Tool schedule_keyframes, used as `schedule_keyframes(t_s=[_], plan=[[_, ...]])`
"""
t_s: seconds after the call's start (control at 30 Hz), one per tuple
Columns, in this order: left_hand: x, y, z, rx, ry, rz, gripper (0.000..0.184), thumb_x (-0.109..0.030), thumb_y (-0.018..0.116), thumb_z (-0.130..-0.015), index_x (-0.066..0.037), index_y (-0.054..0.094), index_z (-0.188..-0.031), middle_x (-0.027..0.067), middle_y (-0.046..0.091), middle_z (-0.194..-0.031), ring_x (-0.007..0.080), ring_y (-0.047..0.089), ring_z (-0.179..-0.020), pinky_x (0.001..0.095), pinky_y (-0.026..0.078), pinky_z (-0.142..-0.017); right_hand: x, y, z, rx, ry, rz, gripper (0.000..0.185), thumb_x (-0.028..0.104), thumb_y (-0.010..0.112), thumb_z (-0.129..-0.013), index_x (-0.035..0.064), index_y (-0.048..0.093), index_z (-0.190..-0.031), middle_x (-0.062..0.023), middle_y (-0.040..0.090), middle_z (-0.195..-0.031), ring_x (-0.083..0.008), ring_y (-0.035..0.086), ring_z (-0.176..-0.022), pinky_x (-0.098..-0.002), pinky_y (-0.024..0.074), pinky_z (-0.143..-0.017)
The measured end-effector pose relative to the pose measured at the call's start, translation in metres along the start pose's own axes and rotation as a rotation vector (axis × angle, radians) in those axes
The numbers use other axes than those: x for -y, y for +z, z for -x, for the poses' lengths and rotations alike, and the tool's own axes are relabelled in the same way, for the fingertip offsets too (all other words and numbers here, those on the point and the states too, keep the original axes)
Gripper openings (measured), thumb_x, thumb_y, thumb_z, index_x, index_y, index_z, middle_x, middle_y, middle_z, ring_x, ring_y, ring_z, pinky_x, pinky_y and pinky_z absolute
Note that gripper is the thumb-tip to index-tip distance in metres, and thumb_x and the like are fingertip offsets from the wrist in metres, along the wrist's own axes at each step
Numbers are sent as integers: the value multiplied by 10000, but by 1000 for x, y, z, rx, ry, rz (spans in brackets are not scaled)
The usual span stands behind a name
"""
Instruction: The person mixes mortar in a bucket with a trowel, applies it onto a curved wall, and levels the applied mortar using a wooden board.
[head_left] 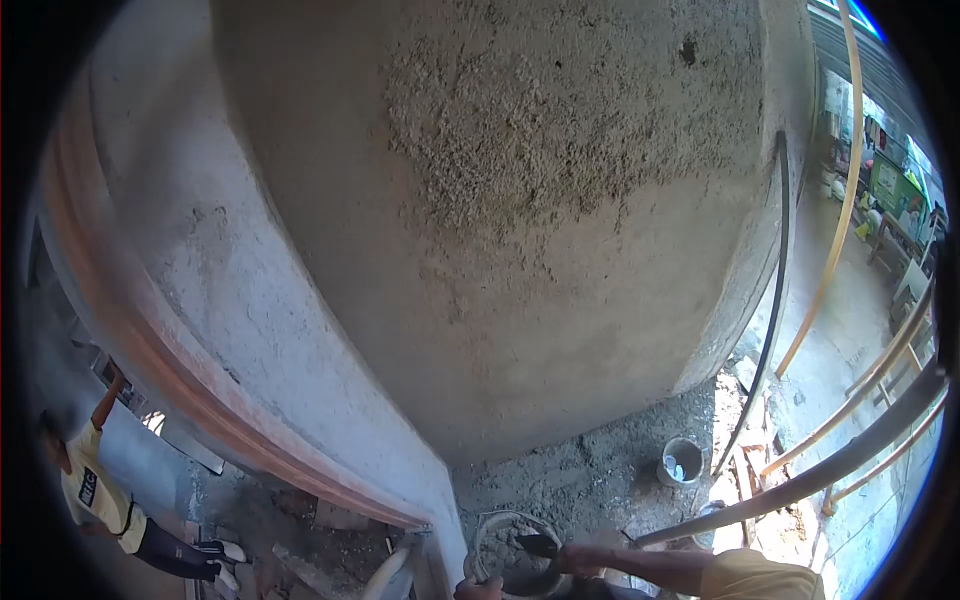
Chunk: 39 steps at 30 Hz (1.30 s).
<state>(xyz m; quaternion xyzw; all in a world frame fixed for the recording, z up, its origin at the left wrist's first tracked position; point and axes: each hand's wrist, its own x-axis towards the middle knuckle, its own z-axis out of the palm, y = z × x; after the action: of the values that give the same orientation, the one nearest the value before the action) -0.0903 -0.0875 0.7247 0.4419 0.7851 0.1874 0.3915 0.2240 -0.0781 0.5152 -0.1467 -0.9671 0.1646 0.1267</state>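
A round bucket (pixel 548 582) with grey mortar (pixel 495 545) in it stands at the bottom of the view, below the wall. My right hand (pixel 578 560) is closed around the handle of a trowel (pixel 538 545), whose dark blade is over the mortar. At the bucket's near left rim, my left hand (pixel 480 590) is closed on the edge, partly cut off by the frame. Above rises a grey plastered wall (pixel 580 330), with a rough, lumpy patch of mortar (pixel 520 140) on its upper part and smoother plaster lower down.
A smaller bucket (pixel 681 462) stands on the mortar-strewn ground to the right. A dark pole (pixel 770 300) leans by the wall corner, and a thick pole (pixel 800 495) slants across the lower right. Another person (pixel 100 490) is at far left, beyond the white wall edge (pixel 300 330).
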Motion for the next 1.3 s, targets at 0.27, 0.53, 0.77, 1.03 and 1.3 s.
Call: schedule_keyframes(t_s=[0.27, 0.53, 0.77, 1.03, 1.3], plan=[[-63, 25, -15, -46, 123, 165, 247, -113, 775, -755, 56, 718, -926, 111, 727, -831, 250, 671, -710, 413, 530, -667, 77, -191, -42, -296, 897, -2490, 257, 229, 528, -1029, 51, 573, -1210, -39, 572, -757, -163, 579, -509, -286, 513, -430], [-60, 41, -39, -103, -48, 634, 193, -78, 806, -640, 40, 715, -762, 92, 720, -752, 202, 667, -619, 371, 521, -581, 84, -527, -80, -1236, 577, -1507, 317, 177, 511, -1039, -9, 602, -1279, -68, 599, -720, -149, 566, -472, -282, 475, -398], [17, 21, -53, -133, -288, 878, 164, -141, 720, -945, 3, 673, -884, 74, 629, -776, 226, 551, -642, 449, 447, -580, 90, -737, -77, -2075, 455, 354, 449, 143, 686, -933, -89, 627, -1314, -61, 664, -730, -99, 639, -577, -240, 508, -467], [10, -21, -30, -190, -226, 569, 234, -159, 767, -858, 26, 659, -951, 120, 623, -877, 252, 569, -754, 447, 458, -674, -82, -799, -65, -1800, 843, 1054, 136, 154, 643, -934, 31, 687, -972, -101, 712, -772, -207, 688, -654, -370, 544, -572], [-21, -30, 5, -272, -415, 177, 546, -204, 830, -729, 100, 680, -1156, 228, 694, -1112, 339, 680, -965, 461, 535, -854, -12, -388, -121, -91, 787, -107, 269, 344, 630, -917, 184, 707, -1119, -191, 745, -939, -436, 723, -892, -540, 569, -783]])
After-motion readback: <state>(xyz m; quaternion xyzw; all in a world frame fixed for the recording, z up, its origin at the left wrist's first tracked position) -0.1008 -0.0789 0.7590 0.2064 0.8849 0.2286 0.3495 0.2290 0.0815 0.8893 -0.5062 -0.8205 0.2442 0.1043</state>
